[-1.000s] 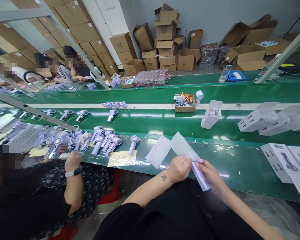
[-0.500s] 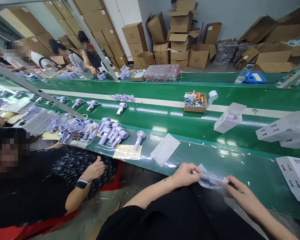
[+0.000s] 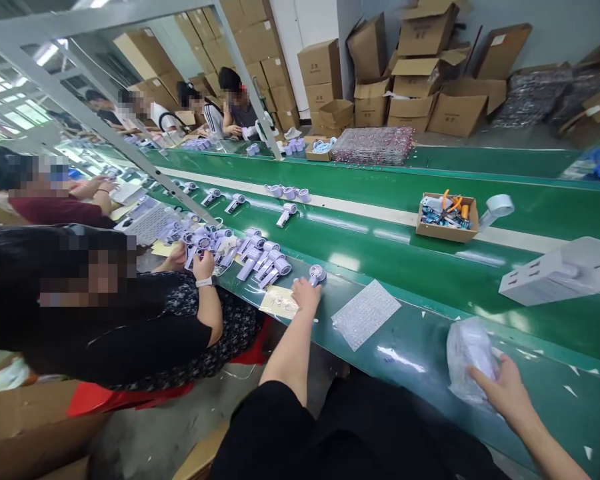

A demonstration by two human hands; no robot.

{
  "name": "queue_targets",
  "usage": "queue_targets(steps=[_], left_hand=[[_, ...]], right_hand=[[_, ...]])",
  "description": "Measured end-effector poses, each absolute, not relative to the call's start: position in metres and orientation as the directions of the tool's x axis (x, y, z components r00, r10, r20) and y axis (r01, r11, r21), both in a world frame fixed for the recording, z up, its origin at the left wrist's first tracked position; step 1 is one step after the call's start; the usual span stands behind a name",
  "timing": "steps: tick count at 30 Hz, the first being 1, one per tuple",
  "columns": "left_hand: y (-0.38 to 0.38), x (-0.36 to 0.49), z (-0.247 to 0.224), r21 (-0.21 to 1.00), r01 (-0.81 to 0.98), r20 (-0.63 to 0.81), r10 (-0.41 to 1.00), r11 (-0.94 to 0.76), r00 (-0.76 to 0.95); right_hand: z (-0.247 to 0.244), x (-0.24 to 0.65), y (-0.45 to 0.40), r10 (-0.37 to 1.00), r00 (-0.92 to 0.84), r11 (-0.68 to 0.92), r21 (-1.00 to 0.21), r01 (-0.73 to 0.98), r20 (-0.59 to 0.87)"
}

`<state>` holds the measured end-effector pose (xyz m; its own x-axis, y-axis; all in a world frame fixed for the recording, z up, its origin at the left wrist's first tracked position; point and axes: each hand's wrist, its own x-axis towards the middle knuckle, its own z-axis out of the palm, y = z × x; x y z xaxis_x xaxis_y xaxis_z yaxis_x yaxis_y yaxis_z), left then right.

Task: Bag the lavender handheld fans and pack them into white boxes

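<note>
My left hand (image 3: 307, 295) reaches out to the bench's near edge, its fingers closed around the handle of a small lavender handheld fan (image 3: 317, 273). The round fan head shows above the fingers; the handle is mostly hidden. At the right, my right hand (image 3: 504, 387) grips a clear plastic bag (image 3: 463, 383) with a pale lavender thing inside, resting on the green bench top. Its thumb lies over the bag, and the other fingers are partly hidden behind it. Between the hands lies a flat bubble-wrap sheet (image 3: 367, 313). A yellow paper with handwriting (image 3: 279, 301) is beside my left hand.
Several lavender fans (image 3: 265, 260) are heaped left, beside a seated co-worker (image 3: 150, 327). On the green conveyor (image 3: 360, 230) stand a small carton of tools (image 3: 447, 233), a white tape roll (image 3: 497, 205) and white boxes (image 3: 550, 277). A metal frame post (image 3: 180, 193) slants across the left.
My left hand has let go of the plastic bag and moved left onto the fan. My right hand has carried the bag forward onto the bench. The view has turned left.
</note>
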<state>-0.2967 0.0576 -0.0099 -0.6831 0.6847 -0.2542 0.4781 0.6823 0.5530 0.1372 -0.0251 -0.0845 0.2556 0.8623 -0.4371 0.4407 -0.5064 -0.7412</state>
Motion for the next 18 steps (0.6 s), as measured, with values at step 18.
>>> queue_targets(steps=[18], left_hand=[[-0.032, -0.206, -0.072, 0.701, 0.713, -0.21, 0.952, -0.011, 0.221]], right_hand=[[-0.04, 0.023, -0.007, 0.675, -0.101, -0.704, -0.598, -0.383, -0.731]])
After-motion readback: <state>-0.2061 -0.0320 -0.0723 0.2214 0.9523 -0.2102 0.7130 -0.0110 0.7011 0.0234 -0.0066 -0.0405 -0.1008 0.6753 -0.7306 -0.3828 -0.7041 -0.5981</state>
